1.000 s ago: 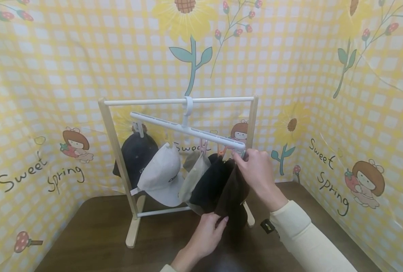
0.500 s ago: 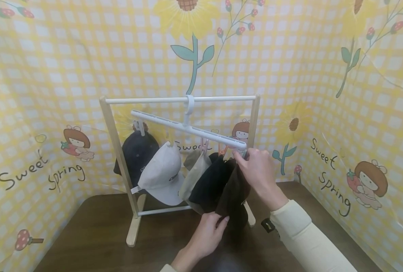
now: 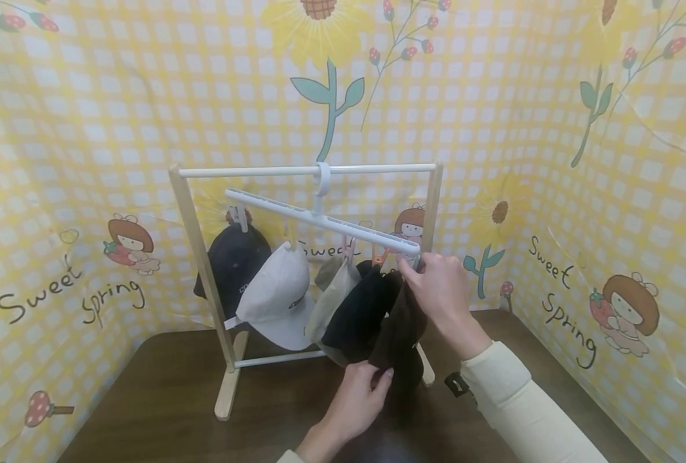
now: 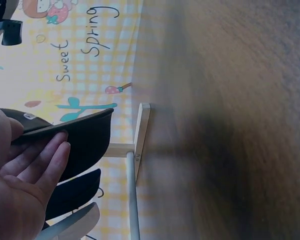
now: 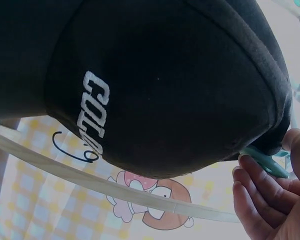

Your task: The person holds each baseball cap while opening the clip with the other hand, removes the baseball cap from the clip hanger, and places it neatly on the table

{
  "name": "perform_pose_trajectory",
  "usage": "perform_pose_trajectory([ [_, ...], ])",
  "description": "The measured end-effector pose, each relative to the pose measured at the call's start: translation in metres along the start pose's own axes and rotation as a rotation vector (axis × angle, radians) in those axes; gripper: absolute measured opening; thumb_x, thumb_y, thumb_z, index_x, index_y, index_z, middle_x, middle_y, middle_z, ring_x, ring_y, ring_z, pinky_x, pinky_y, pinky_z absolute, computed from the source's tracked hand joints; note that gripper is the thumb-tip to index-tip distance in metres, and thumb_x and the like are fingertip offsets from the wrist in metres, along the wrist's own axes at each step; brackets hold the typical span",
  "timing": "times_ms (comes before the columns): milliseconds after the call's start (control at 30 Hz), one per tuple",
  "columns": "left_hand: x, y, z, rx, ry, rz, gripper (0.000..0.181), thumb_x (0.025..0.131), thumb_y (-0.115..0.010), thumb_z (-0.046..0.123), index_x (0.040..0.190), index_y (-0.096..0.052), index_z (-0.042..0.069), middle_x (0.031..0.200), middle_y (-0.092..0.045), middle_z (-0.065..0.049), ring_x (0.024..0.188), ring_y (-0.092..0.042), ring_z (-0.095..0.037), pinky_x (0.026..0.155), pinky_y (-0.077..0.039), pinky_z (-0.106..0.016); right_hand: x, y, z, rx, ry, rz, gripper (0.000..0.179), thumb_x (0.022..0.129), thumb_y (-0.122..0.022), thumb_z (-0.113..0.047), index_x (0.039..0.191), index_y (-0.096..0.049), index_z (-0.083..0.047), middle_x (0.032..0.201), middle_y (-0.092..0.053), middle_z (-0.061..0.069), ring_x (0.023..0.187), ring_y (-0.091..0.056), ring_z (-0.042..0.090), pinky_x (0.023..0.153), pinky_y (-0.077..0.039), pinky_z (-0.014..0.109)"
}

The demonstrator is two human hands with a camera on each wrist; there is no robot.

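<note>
At the right end of a white hanger [image 3: 368, 233], a dark brown baseball cap [image 3: 396, 331] hangs low. My right hand [image 3: 443, 286] pinches a green clip [image 5: 267, 164] at the edge of the cap's crown. White letters show on the crown in the right wrist view. Below, my left hand [image 3: 351, 395] holds the cap's brim [image 4: 85, 145] between thumb and fingers. Left of this cap hang a black cap [image 3: 354, 318] on an orange clip [image 3: 380, 256], a beige cap [image 3: 333, 302], a white cap [image 3: 276, 299] and another black cap [image 3: 235, 260].
The hanger hooks over the top rail [image 3: 244, 172] of a wooden rack and tilts down to the right. The rack's feet [image 3: 225, 395] stand on a brown table [image 3: 163, 386]. A small black object [image 3: 456, 384] is beside my right sleeve. Yellow checked cloth [image 3: 204, 83] surrounds the table.
My left hand has shifted slightly to the right with the brim. The right hand stays at the clip.
</note>
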State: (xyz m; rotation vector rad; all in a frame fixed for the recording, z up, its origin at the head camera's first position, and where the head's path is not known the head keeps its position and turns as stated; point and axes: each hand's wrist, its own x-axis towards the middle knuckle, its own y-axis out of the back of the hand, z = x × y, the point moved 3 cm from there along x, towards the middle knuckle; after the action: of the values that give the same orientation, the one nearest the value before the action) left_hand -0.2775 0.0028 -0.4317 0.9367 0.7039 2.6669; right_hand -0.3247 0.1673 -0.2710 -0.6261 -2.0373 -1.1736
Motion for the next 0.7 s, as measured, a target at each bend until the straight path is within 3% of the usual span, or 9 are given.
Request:
perform_pose_trajectory([
  [233,-0.0007,-0.0033,-0.0004,-0.005,0.000,0.020,0.014,0.102,-0.064,0.014,0.092,-0.074,0.009,0.070,-0.056,0.008,0.063,-0.053,-0.003,0.059,-0.047,-0.019,-0.0012,0.0003,-0.0004,-0.009,0.008,0.012,0.057,0.093,-0.071,-0.045,0.054,-0.048,-0.011,0.049,-0.040,0.002,0.045,-0.039,0.021,0.041,-0.025,0.032],
  [700,-0.0005,0.0011,0.0030,0.040,-0.011,0.005,0.027,0.103,-0.062,0.014,0.076,-0.065,0.014,0.065,-0.048,0.010,0.056,-0.044,-0.001,0.054,-0.042,-0.018,-0.0005,0.0005,0.0014,0.000,0.019,-0.004,0.055,0.094,-0.072,-0.046,0.058,-0.052,-0.009,0.051,-0.043,0.003,0.047,-0.041,0.021,0.043,-0.027,0.032],
])
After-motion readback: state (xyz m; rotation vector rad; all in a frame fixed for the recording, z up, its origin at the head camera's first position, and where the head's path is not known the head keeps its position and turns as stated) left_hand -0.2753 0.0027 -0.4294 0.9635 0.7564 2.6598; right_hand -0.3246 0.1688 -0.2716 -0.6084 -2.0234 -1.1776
